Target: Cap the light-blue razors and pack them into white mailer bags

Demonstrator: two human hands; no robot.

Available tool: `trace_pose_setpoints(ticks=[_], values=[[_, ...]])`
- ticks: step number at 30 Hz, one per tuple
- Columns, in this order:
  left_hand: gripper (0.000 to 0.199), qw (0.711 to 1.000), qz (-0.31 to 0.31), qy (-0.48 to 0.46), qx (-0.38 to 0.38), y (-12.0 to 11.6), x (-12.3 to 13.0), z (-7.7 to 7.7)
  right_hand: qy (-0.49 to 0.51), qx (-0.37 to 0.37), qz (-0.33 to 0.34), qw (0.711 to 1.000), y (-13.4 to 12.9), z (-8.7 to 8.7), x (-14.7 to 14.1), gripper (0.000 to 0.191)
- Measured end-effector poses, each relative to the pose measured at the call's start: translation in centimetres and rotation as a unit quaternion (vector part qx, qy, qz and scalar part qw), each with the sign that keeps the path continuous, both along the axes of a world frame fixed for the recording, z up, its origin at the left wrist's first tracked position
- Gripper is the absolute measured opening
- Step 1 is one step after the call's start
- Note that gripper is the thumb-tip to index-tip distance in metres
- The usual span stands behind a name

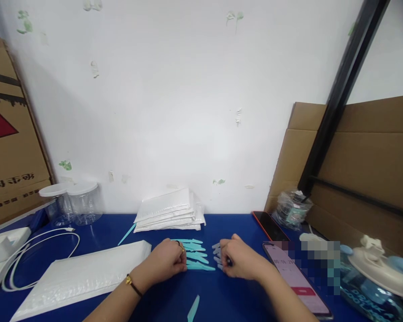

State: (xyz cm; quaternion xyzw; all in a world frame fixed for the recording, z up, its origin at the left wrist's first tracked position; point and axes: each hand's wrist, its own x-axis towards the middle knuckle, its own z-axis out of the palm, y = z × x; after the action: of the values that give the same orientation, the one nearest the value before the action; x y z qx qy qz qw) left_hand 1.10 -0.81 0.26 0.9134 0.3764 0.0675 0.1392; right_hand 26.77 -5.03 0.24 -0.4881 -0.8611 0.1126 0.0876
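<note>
Several teal eyebrow razors lie side by side on the blue table, their blade ends pointing right. My left hand is closed over their left ends, fingers curled down. Just across a small gap, my right hand is closed over several greyish-lilac eyebrow razors, whose tips stick out to the left. The ends under both hands are hidden. One loose teal razor lies nearer the front edge of the view.
White padded mailers are stacked by the wall; another mailer lies left of my arm. A teal stick sits between them. Clear jars and a white cable are left; phones and a bottle right.
</note>
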Motion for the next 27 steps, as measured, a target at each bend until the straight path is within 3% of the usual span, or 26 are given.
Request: trace_pose_setpoints(ticks=[4,7,9,13,17,23,27], values=[[0.015,0.998,0.066,-0.011,0.01,0.4,-0.8,0.8,0.006,0.009,-0.062,0.998,0.3,0.4,1.1,0.004],[0.031,0.994,0.112,-0.01,-0.005,-1.8,-0.5,1.9,0.009,0.036,-0.077,0.996,0.2,0.7,1.1,0.009],[0.038,0.993,0.109,0.036,-0.042,-4.0,0.3,2.0,0.017,0.05,-0.078,0.996,0.0,1.1,0.9,0.014],[0.023,0.983,0.062,0.155,-0.071,-6.8,2.4,-0.2,0.071,0.022,-0.035,0.997,-0.8,1.9,0.2,0.013],[0.015,0.982,0.058,0.172,-0.053,-6.4,3.6,-2.1,0.114,-0.063,0.046,0.99,-1.4,1.6,-1.2,0.012],[0.017,0.989,0.081,0.122,-0.009,-6.1,3.2,0.4,0.096,-0.14,0.074,0.983,-1.5,-0.4,-2.9,0.025],[0.015,0.994,0.077,0.075,-0.027,-5.9,2.7,0.9,0.116,-0.138,0.054,0.982,-1.4,-0.9,-3.0,0.016]])
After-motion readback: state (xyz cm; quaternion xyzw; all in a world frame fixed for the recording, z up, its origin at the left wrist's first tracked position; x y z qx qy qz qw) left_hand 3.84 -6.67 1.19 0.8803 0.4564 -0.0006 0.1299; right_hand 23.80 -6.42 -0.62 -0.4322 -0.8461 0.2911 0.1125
